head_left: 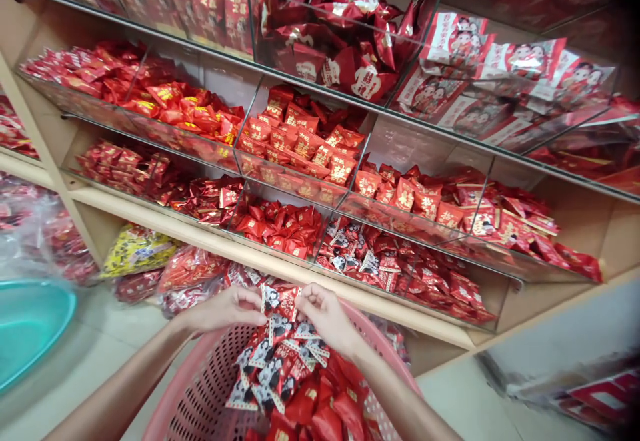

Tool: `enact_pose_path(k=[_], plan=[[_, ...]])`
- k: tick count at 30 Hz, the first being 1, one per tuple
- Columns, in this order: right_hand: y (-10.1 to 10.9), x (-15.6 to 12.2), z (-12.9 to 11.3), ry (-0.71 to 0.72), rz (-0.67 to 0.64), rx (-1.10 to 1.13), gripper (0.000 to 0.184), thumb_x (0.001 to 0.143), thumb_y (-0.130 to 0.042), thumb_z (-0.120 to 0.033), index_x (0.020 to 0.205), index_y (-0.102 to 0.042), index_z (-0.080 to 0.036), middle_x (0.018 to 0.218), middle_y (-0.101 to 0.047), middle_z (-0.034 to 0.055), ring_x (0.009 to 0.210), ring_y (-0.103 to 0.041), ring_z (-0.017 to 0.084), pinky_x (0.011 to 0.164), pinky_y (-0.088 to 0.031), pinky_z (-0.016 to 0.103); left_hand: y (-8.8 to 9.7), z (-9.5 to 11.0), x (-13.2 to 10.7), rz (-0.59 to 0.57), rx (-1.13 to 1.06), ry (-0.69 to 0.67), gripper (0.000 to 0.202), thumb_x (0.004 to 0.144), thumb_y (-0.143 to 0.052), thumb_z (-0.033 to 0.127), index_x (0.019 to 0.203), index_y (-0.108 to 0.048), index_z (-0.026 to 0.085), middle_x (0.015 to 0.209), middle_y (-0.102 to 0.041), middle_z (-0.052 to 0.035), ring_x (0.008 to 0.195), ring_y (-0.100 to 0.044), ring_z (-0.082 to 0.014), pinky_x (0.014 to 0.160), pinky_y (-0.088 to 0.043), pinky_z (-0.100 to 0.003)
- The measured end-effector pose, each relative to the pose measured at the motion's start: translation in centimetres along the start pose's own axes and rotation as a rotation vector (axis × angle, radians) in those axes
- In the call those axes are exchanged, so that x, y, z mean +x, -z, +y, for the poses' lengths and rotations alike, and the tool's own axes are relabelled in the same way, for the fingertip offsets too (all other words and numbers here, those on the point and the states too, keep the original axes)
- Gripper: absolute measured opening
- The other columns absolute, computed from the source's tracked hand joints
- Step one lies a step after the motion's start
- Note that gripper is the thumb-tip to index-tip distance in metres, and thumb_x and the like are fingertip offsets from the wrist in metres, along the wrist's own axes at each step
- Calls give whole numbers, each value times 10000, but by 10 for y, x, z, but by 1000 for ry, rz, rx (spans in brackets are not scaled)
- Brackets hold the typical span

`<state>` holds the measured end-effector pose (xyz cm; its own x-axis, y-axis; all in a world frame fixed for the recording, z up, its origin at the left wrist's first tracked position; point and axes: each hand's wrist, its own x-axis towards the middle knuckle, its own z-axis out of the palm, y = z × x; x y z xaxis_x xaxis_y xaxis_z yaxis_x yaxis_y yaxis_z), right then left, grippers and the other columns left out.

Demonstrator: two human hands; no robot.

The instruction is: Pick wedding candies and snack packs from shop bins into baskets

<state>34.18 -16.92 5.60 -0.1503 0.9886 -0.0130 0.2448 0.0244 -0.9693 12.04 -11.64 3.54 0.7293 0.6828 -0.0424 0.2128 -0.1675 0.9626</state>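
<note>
A small red-and-white candy packet (pixel 281 302) is stretched between my two hands, above a pink plastic basket (pixel 193 387). My left hand (pixel 239 309) pinches its left edge, and my right hand (pixel 320 311) pinches the right edge. Below it, a heap of similar packets with black-and-white figures (pixel 273 367) fills the back of the basket. Plain red packets (pixel 325 407) lie nearer to me, on the basket's right side. Straight ahead, a bin of matching black-and-white printed packets (pixel 357 251) sits in the lowest row.
Clear-fronted shelf bins hold red packets (pixel 305 137) and larger white-and-red bags (pixel 525 61). Under the bottom ledge (pixel 200 231) lie a yellow bag (pixel 137 251) and clear bags of red packets (pixel 193 271). A turquoise basin (pixel 37 327) stands on the floor at left.
</note>
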Motion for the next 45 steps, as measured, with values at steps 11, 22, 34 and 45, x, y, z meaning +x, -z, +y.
enact_pose_path(k=[11,22,34,45], plan=[[-11,8,15,133,129,-88,247,846,-477,-423,736,-450,-203,631,-403,-49,601,-381,121,594,-325,262,-1,0,1,8,-58,20,345,697,-704,398,525,-551,141,539,-435,59,563,-360,-85,558,-300,-215],[8,16,-6,194,4,-208,216,857,-449,-384,734,-433,-208,659,-400,-44,612,-371,121,600,-327,263,1,-2,1,16,-19,18,277,690,-709,418,612,-673,155,632,-566,30,635,-475,-105,642,-390,-216],[45,1,-16,206,-24,-250,188,883,-462,-376,802,-487,-208,725,-480,-19,685,-457,139,661,-372,264,1,-11,1,37,-38,58,273,742,-662,428,844,-734,185,892,-717,-30,845,-624,-176,815,-463,-292],[45,-51,-5,107,-279,-569,201,931,-376,-322,820,-507,-218,782,-542,0,722,-479,152,688,-378,275,2,-15,2,39,-33,44,303,769,-638,435,879,-722,166,912,-713,-40,858,-623,-178,831,-468,-301]])
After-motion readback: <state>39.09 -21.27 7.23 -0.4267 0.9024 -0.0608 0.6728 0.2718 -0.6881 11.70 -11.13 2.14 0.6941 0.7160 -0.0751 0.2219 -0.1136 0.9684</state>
